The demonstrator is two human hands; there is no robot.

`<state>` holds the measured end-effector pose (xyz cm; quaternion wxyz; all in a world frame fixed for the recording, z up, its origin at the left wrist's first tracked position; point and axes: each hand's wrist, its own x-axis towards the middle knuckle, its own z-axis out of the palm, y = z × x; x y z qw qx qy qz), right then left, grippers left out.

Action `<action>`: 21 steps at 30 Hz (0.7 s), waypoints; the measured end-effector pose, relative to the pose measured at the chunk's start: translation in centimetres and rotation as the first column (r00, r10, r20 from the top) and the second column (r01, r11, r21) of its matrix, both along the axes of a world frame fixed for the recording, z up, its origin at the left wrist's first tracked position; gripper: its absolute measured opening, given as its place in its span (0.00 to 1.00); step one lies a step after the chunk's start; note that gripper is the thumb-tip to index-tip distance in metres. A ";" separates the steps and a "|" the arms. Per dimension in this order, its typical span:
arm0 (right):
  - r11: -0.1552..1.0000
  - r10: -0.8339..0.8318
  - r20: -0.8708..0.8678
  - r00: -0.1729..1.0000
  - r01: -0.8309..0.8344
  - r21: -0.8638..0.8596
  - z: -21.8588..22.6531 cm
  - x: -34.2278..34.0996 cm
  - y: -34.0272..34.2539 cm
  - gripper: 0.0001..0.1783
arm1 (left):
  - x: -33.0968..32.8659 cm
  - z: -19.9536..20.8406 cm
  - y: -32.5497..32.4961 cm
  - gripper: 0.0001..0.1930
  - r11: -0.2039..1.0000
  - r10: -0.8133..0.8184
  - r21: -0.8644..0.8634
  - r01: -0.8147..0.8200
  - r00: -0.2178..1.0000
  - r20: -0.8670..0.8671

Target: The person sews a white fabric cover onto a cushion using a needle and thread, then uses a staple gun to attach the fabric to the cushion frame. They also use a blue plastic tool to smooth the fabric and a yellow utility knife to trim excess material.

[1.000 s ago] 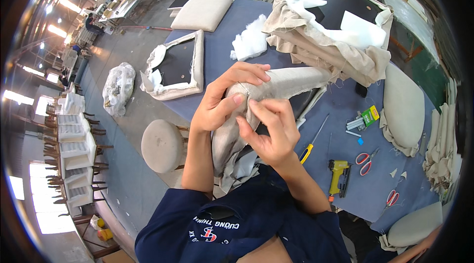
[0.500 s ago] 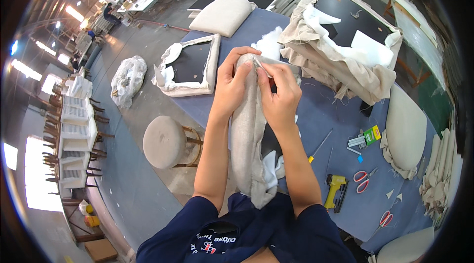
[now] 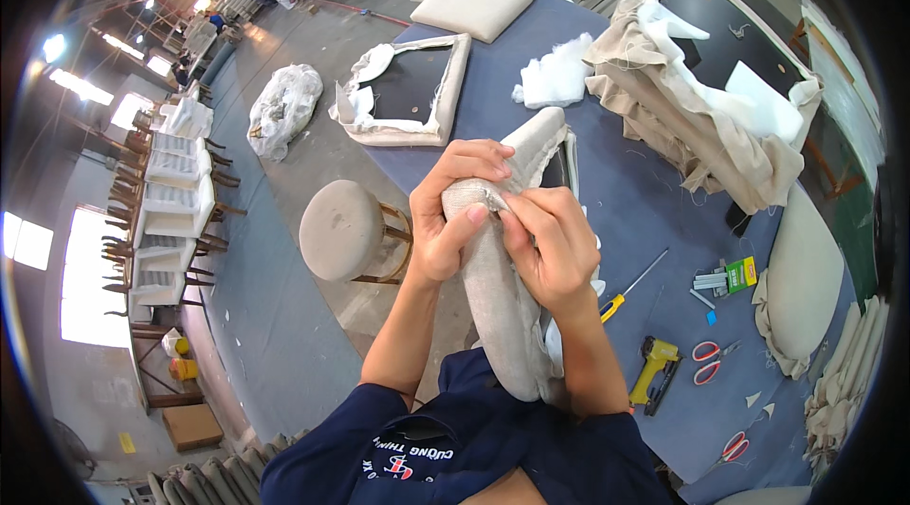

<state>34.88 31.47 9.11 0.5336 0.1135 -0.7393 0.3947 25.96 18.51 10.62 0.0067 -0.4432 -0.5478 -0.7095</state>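
A beige fabric-covered seat pad (image 3: 500,320) stands on its edge in front of me, with a black board and white padding partly showing on its right side. My left hand (image 3: 455,211) wraps round its upper corner, the thumb pressed near the gathered cloth. With fingertips pinched together, my right hand (image 3: 555,244) grips the folded fabric at that same corner. Whether a small tool is also in those fingers is hidden. To the right on the blue-grey table (image 3: 626,344) lie a yellow-handled screwdriver (image 3: 630,287), a yellow staple gun (image 3: 654,372) and red-handled scissors (image 3: 706,363).
Beyond the pad are white stuffing (image 3: 559,73) and an unfinished pad (image 3: 455,92). At the right, a stack of fabric-draped panels (image 3: 701,126) stands near a green-and-yellow staple box (image 3: 739,273). A round stool (image 3: 341,230) is left of the table; chairs (image 3: 171,211) line the far left.
The pad's held corner has tipped toward me and turned, so another edge now shows beyond my hands. Both hands stay on the corner. The whole view has shifted slightly.
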 end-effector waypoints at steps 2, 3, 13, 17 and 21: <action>1.000 -0.011 0.006 1.000 0.011 -0.007 -0.1 -0.2 -0.1 0.16 | -0.3 -0.1 0.1 0.17 1.000 -0.012 0.001 0.012 1.000 0.011; 1.000 -0.018 0.011 1.000 0.019 -0.011 -0.2 -0.3 -0.1 0.16 | -0.6 -0.2 0.1 0.17 1.000 -0.019 0.001 0.019 1.000 0.018; 0.975 0.069 0.119 0.991 -0.041 -0.220 0.2 -1.8 0.3 0.13 | -2.8 -0.8 0.9 0.17 0.998 -0.055 -0.011 0.055 0.997 0.045; 0.952 0.135 0.140 0.981 -0.089 -0.294 1.1 -2.9 0.9 0.13 | -3.0 -0.8 1.1 0.18 1.000 -0.016 -0.010 0.016 0.998 0.056; 0.949 0.122 0.118 0.986 -0.081 -0.305 0.7 -3.1 1.0 0.13 | -2.9 -0.7 1.6 0.19 1.000 0.005 -0.001 -0.005 0.999 0.046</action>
